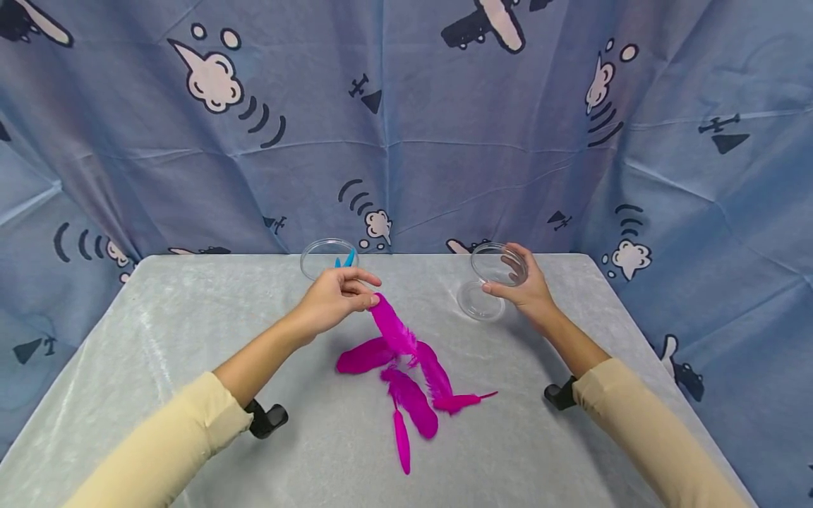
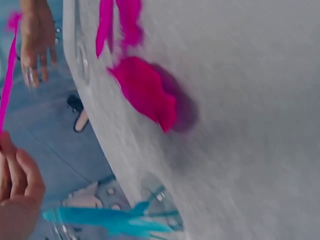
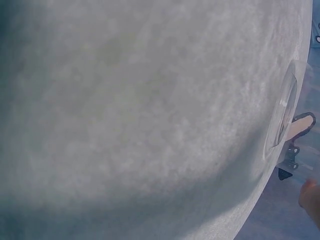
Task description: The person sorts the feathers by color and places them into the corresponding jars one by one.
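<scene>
A blue printed curtain [image 1: 305,141] backs the grey worktop [image 1: 521,451]. The left hand [image 1: 336,300] pinches a long magenta feather [image 1: 390,324] at its far-left end; its axis runs right and near, above loose magenta feathers [image 1: 414,406] (contact undetermined). Right-hand [image 1: 527,286] fingers curve round a clear round plastic container [image 1: 495,262], right and far.
</scene>
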The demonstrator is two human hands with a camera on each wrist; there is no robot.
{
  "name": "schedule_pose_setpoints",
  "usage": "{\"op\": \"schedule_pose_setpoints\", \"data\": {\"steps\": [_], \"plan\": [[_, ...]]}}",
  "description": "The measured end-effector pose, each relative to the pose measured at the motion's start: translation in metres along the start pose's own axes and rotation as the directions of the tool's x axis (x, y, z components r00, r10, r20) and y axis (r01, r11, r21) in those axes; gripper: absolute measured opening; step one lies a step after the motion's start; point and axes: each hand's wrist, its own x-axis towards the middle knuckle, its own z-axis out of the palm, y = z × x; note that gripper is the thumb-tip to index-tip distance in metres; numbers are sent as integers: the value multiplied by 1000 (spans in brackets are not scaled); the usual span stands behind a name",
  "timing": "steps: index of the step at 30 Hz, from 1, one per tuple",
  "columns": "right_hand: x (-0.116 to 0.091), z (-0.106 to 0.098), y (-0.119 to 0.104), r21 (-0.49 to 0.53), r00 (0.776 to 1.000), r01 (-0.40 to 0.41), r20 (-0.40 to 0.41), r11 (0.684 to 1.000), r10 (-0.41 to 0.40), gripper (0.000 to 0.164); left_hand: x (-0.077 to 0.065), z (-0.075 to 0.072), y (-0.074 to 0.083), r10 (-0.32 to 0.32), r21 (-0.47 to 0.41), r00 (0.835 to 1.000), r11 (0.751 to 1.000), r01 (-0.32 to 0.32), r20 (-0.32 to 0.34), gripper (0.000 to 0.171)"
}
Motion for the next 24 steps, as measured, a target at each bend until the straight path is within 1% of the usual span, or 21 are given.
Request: {"op": "schedule_pose_setpoints", "data": {"steps": [4, 8, 13, 17, 20, 24], "plan": [[0, 0, 0, 2, 1000, 9, 2, 1000, -9, 94, 8, 12, 6, 9, -24, 993, 1000, -11, -118, 27], [-1, 1, -1, -3, 1000, 8, 0, 1000, -8, 94, 15, 23, 11, 9, -69, 981, 997, -23, -192, 27], [-3, 1, -4, -9, 1000, -5, -7, 1000, 5, 94, 25, 35, 15, -4, -165, 974, 986, -34, -225, 27], [-3, 2, -4, -12, 1000, -7, -9, 1000, 7, 93, 33, 40, 19, -26, -239, 970, 970, -33, -241, 25], [-1, 2, -1, -7, 1000, -5, -7, 1000, 5, 93, 39, 43, 23, -57, -296, 966, 955, -21, -251, 24], [6, -1, 14, -8, 1000, -4, -12, 1000, 4, 95, 48, 48, 28, -98, -355, 956, 935, -8, -278, 24]]}}
